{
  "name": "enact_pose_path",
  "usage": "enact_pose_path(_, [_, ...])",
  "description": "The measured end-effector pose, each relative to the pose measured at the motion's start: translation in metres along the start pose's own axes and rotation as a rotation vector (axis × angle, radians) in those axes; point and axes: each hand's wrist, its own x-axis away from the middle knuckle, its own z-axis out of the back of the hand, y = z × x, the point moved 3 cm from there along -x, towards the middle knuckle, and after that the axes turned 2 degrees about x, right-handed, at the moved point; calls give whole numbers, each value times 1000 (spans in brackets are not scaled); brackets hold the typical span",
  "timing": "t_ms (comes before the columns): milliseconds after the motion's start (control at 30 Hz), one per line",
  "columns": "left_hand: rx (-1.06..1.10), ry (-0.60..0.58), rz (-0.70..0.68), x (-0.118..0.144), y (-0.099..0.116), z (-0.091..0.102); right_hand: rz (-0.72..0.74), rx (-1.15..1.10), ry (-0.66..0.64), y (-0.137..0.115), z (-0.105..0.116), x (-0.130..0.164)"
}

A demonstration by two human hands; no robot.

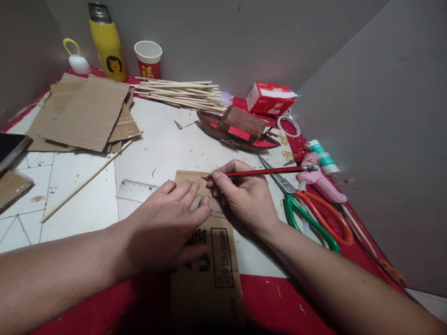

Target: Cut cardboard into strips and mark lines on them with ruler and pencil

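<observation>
1. Cardboard strip (209,260) lies lengthwise under both hands, running away from the person.
2. Left hand (167,223), fingers flat, presses a clear ruler (136,190) across it.
3. Right hand (244,193) pinches a red pencil (265,172), tip at the ruler's edge.
4. Scissors (307,209) lie right of the fingers.

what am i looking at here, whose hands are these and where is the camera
There is one picture, from a camera worn on a person's head, looking down at their own bare hands; no machine is involved. The left hand presses a clear ruler onto a cardboard strip. The right hand holds a red pencil in its grip, tip on the cardboard. Around them lie scissors, a pink glue gun, wooden sticks, cardboard sheets, a small cardboard model, a yellow flask and a paper cup.
</observation>
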Motion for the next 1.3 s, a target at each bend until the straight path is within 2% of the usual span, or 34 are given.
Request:
enact_pose_path(300, [-7,-4,1,1,0,0,-12,-9,-10,1,0,0])
enact_pose_path(400, [-5,-11,0,2,0,1,-44,-84,6,-4,3,1])
enact_pose_path(500, [-13,-28,-2,3,-1,1,-15,-206,83,-16,14,5])
enact_pose_path(567, [-26,-39,-1,4,0,0,28,-211,112,-26,26,11])
enact_pose_path(700, [-27,-13,26,4,4,2,136,26,102,-35,50,31])
enact_pose_path(800, [-30,-2,49,3,9,6,175,166,86,-23,61,49])
enact_pose_path(933, [-70,-29,16,3,15,12,113,164,21,4,59,62])
enact_pose_path(1000, [-85,-27,-7,3,15,16,170,142,10,10,57,63])
enact_pose_path(1167, [-24,-13,41,2,-1,28,349,118,-28,4,58,58])
enact_pose_path(1300, [83,-102,151,-2,-21,38,432,122,-55,1,61,57])
